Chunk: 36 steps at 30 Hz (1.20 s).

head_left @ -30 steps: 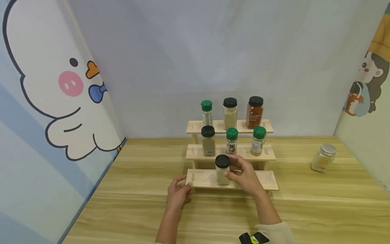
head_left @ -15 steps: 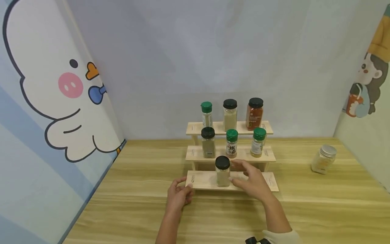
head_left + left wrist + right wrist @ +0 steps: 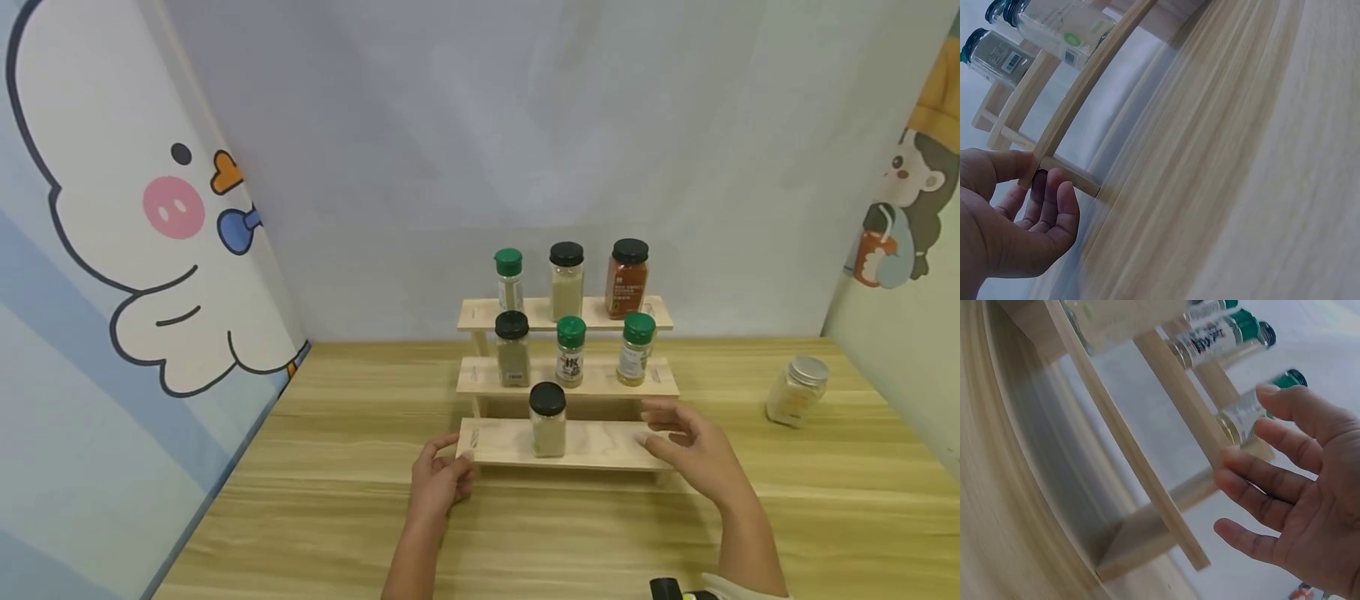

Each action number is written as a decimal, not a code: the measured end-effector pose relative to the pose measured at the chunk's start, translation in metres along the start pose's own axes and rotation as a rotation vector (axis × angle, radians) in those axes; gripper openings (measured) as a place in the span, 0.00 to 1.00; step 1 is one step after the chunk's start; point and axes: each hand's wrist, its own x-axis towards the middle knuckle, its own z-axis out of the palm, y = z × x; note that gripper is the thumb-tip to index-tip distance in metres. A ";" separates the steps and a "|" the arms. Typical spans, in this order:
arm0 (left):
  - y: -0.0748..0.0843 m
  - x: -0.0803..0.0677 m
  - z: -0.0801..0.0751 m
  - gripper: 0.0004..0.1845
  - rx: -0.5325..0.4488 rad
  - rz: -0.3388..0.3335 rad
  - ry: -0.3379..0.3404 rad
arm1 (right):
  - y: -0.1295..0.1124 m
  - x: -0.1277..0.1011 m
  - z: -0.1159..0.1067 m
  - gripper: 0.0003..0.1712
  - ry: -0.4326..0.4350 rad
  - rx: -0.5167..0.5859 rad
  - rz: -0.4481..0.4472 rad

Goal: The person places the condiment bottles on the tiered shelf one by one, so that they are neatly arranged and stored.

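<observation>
A three-tier stepped rack of pale wood [image 3: 600, 446] stands on the light wood-grain worktop [image 3: 337, 517]. On its lowest step, left of middle, a clear square jar with a black lid and pale powder inside [image 3: 548, 419] stands upright, touched by neither hand.

The left hand [image 3: 441, 477] pinches the rack's lowest step at its front left corner: the left wrist view shows the thumb on top of the board and the curled fingers [image 3: 1054, 200] under its edge.

The right hand [image 3: 693, 450] hovers over the right end of the same step, well clear of the jar, its fingers [image 3: 1272, 481] spread and loosely bent and holding nothing.

The middle step carries a black-lidded jar of greyish powder [image 3: 513, 348] and two green-capped bottles [image 3: 571, 351]. The top step bears one green-capped bottle, a black-lidded jar of pale powder and a black-lidded jar of red powder [image 3: 627, 277].

A glass jar with a silver metal lid [image 3: 797, 389] stands apart near the worktop's right edge.
</observation>
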 end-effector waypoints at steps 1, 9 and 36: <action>0.000 0.000 0.000 0.23 0.000 -0.004 -0.001 | 0.002 -0.001 -0.003 0.26 0.014 -0.015 0.003; 0.000 0.001 -0.001 0.22 -0.001 -0.008 0.005 | 0.021 -0.007 -0.029 0.27 0.154 -0.113 0.043; -0.001 0.002 0.002 0.21 -0.008 -0.008 0.038 | 0.059 -0.005 -0.083 0.23 0.882 -0.128 0.363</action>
